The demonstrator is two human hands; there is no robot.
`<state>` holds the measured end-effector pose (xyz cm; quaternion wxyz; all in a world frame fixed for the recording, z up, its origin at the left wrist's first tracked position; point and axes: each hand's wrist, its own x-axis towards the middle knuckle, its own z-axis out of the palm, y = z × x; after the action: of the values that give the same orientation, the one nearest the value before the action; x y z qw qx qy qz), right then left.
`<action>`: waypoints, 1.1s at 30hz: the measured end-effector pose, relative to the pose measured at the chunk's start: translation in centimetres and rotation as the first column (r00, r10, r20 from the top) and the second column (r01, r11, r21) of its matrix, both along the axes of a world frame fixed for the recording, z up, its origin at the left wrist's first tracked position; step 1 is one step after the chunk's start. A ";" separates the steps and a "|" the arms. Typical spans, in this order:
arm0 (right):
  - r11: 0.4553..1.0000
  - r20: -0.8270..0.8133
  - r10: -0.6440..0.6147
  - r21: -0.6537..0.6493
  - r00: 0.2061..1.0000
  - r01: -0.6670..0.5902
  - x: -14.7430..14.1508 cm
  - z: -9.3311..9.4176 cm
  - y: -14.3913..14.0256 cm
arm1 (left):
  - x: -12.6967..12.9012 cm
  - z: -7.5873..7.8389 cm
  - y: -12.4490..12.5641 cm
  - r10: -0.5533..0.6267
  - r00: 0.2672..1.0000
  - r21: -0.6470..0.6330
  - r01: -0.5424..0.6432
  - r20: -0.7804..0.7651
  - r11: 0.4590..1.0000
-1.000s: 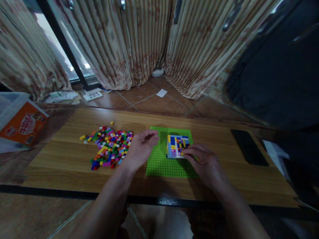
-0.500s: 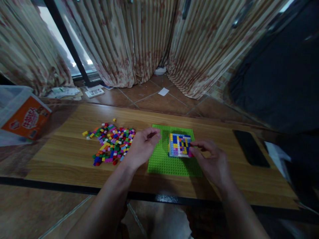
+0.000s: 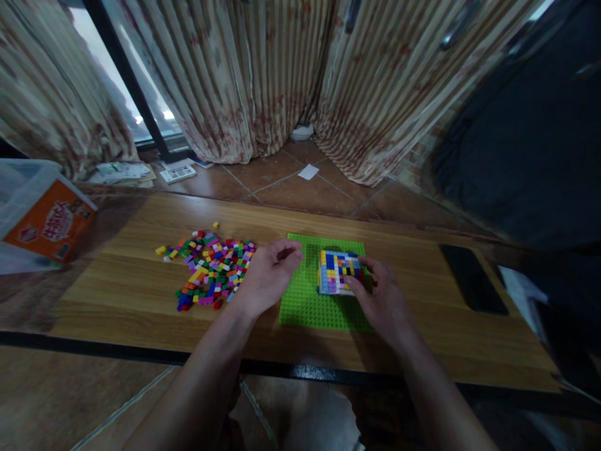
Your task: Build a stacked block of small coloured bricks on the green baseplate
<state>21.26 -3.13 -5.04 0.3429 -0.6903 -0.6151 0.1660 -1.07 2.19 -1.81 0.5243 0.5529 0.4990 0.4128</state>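
Observation:
A low block built of toy bricks (image 3: 331,273), in blue, yellow, white, orange and purple, stands on a green studded baseplate (image 3: 310,313). My right hand (image 3: 382,297) is closed about the block's right side, its thumb over the near part of the top and its fingers at the far right corner. Above the left edge of the baseplate is my left hand (image 3: 270,275), apart from the block. Its thumb and fingers are pinched together; whatever they may hold is too small to make out.
Loose toy bricks (image 3: 213,269) in many colours lie piled on the wooden table (image 3: 117,275) left of my left hand. A black phone (image 3: 473,279) lies at the right. A clear plastic bin (image 3: 28,166) with an orange label stands off the left end.
My right hand has moved left, from the block's right edge to over its right side. A pink brick seen at that edge is now hidden. The left hand has barely moved.

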 end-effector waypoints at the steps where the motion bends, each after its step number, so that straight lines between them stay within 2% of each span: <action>1: 1.000 -0.004 0.000 -0.001 1.000 0.000 -0.1 0.0 0.0 | 0.0 0.0 0.0 0.000 1.000 -0.001 0.000 0.000 1.000; 12: 1.000 -0.056 0.009 0.010 0.998 -0.009 -1.1 -1.0 -0.5 | -0.1 0.6 0.3 0.058 0.998 0.030 -0.059 0.026 0.998; 15: 0.999 -0.028 0.003 0.037 1.000 -0.002 -0.8 -1.0 -0.7 | -0.6 0.7 0.5 0.061 0.998 0.064 -0.062 0.019 0.996; 18: 0.979 0.066 -0.049 0.202 0.997 0.035 -0.8 -0.3 -1.0 | -1.2 0.7 0.7 0.098 0.995 0.079 -0.100 0.033 0.992; 20: 0.935 0.101 -0.066 0.354 0.993 0.026 -1.5 0.5 -1.4 | -1.7 0.8 0.8 0.139 0.989 0.071 -0.142 0.047 0.987; 21: 0.914 0.101 -0.042 0.406 0.994 -0.002 -2.1 0.9 -1.6 | -1.9 0.8 0.8 0.154 0.987 0.066 -0.157 0.052 0.985; 23: 0.894 0.103 0.107 0.426 0.989 -0.141 -4.0 1.4 -2.2 | -2.2 0.9 0.9 0.174 0.983 0.057 -0.177 0.062 0.982; 25: 0.868 0.152 0.291 0.374 0.945 -0.328 -6.4 1.5 -2.8 | -2.4 0.9 1.0 0.187 0.979 0.049 -0.191 0.075 0.980; 27: 0.829 0.199 0.418 0.314 0.886 -0.462 -8.7 1.1 -3.3 | -2.5 0.8 1.0 0.196 0.976 0.046 -0.201 0.093 0.978; 29: 0.836 0.228 0.441 0.248 0.868 -0.490 -10.6 0.4 -3.5 | -2.5 0.8 1.0 0.200 0.974 0.051 -0.206 0.106 0.977; 33: 0.875 0.260 0.392 0.191 0.882 -0.446 -12.7 -0.9 -3.5 | -2.7 0.9 0.9 0.190 0.977 0.064 -0.197 0.102 0.978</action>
<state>8.59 -6.63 -5.93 0.3130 -0.5058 -0.7994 0.0843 -3.73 3.06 -0.94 0.4843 0.5002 0.5091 0.5059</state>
